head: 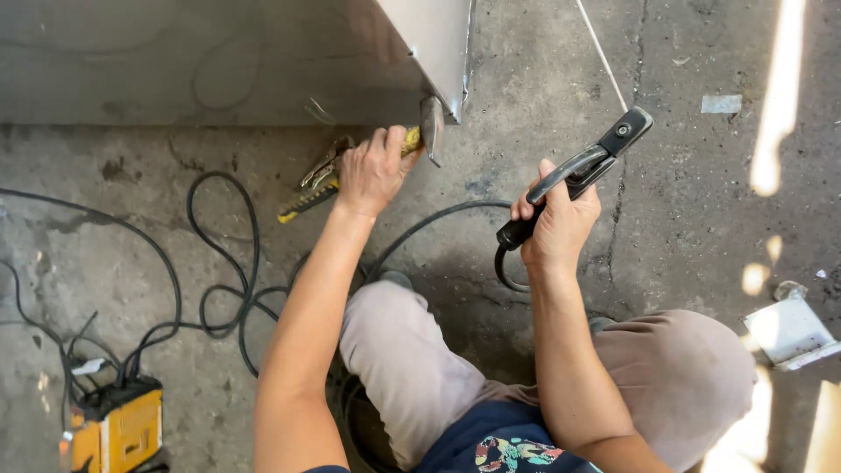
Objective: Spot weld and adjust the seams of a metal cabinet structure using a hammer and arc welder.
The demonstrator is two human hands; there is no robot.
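Black electrode holder gripped in right hand fingers; left hand fingers wrap hammer.

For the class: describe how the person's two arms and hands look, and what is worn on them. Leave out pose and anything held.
Both arms are bare from the upper arm down; no sleeves reach the forearms. The left hand and right hand wear no gloves, and no watch, ring or wristband shows. Only a dark blue garment edge with a colourful print shows near the body.

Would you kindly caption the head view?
Crouched person's left hand grips hammer at metal box; right hand holds electrode holder.
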